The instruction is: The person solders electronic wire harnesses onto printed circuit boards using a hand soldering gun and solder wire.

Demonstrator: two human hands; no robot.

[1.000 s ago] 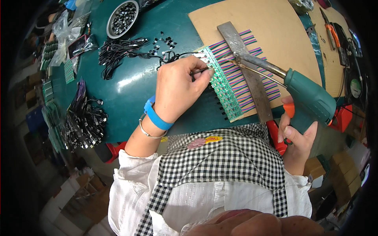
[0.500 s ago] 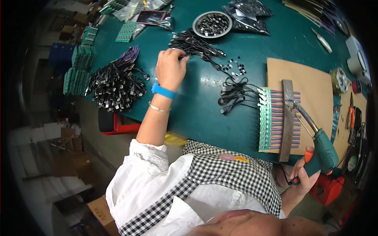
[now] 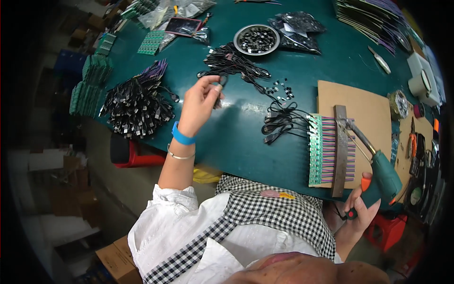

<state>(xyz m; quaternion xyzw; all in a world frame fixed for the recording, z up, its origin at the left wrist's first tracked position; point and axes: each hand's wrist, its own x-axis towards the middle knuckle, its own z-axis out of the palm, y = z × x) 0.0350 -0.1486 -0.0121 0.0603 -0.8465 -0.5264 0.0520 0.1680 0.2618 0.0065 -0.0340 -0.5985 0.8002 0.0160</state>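
Note:
My left hand, with a blue band on its wrist, is closed in a pinch on a black cable just in front of a bundle of black cables. My right hand is wrapped round the handle of a green soldering gun with an orange trigger. The gun's metal nozzle lies over a brown metal bar. That bar crosses pink and green wires beside a strip of green circuit boards. Several black cables run leftward from the far end of the strip.
A brown board lies under the strip. Farther back stands a metal bowl of small dark parts, with loose ones nearer. At left are a heap of black connector cables and stacked green boards. Pliers lie at right.
My left hand has drawn back toward me from the cable bundle, with a black cable now in its fingers. The right hand and soldering gun have barely moved; the whole view has shifted slightly.

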